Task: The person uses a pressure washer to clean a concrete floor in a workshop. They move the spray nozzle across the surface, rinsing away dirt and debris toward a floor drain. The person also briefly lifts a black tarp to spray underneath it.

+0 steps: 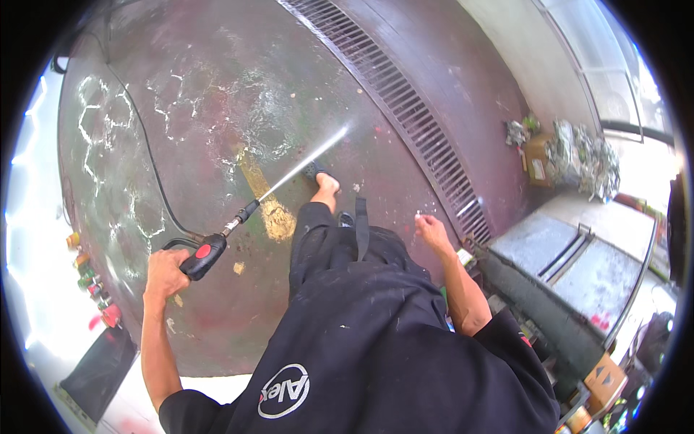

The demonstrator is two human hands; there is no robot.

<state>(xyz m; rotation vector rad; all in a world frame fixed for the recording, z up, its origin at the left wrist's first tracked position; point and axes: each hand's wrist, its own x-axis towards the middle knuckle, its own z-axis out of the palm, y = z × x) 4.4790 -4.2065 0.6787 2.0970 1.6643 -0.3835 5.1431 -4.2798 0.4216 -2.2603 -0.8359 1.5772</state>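
My left hand (pixel 168 274) is closed around the grip of a black pressure-washer spray gun (pixel 205 257) with a red round mark. A black hose (pixel 146 146) runs from the gun across the floor. From the nozzle, a white water jet (pixel 303 163) points up and right, passing above one of my dark clogs (pixel 313 170). White foam traces (pixel 87 130) lie on the dark, wet, worn floor (pixel 206 179). Apart from the gun, my right hand (pixel 432 231) hangs beside my dark apron (pixel 347 325) with loosely curled fingers; whether the small white spot at its fingertips is held is unclear.
A metal drain grate (pixel 401 103) crosses the floor. At the right stand a metal-topped box (pixel 564 255), a cardboard box (pixel 538 160) and a crumpled silvery heap (pixel 583 157). Several cans (pixel 87 279) line the left edge, near a dark panel (pixel 100 374).
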